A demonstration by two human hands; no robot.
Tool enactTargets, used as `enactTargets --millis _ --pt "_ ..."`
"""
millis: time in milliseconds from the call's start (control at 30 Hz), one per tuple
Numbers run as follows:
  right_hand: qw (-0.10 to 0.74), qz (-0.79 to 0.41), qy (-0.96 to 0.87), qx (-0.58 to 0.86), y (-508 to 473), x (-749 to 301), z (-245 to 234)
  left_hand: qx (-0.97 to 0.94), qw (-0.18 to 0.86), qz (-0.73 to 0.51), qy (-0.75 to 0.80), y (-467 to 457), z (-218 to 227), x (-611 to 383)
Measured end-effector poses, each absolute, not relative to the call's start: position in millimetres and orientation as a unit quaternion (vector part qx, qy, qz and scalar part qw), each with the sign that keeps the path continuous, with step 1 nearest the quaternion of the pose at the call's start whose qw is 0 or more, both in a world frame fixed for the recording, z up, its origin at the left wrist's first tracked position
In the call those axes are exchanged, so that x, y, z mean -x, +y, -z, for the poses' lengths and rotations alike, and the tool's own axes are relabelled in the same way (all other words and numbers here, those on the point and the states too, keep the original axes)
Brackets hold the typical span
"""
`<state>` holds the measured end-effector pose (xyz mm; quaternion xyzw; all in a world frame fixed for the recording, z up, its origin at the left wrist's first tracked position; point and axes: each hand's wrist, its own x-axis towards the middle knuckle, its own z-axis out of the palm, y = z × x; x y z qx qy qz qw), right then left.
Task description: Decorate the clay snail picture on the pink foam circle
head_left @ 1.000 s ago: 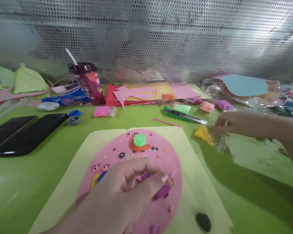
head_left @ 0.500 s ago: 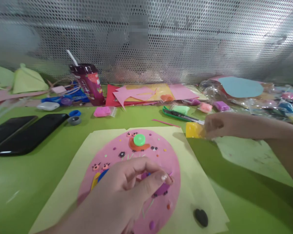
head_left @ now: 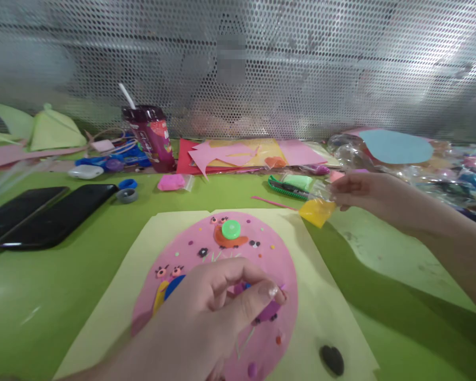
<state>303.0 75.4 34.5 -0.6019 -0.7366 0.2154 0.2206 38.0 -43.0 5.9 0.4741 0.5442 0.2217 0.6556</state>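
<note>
My left hand is over the pink disc, thumb and forefinger pinched together. Whatever sits between those fingertips is too small to make out. Beneath them shows a purple clay figure, partly covered. At the right, my right hand grips the clear plastic end of a packet of yellow clay, which hangs by the corner of the pale yellow sheet. On the disc are an orange clay snail with a green cap as its shell, and a yellow-and-blue clay figure half hidden by my hand.
A green box cutter and a pale green clay packet lie behind the sheet. A dark clay lump rests at its lower right. Left are black phones, tape rolls and a drink cup.
My right hand has shifted its grip on the yellow clay packet, which now hangs tilted with more clear plastic showing. My left hand keeps its pinch over the disc. The view has shifted slightly.
</note>
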Motion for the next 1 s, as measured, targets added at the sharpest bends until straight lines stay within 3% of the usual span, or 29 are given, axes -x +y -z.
enactTargets --millis 400,1000 --pt "0.180 -0.157 -0.744 0.624 84.2 -302.6 -23.6 -0.500 0.632 -0.251 0.537 -44.3 -9.3 -39.7" --pt "0.173 -0.278 -0.737 0.591 71.4 -295.2 -32.3 -0.489 0.647 -0.239 0.534 -44.2 -11.5 -37.6"
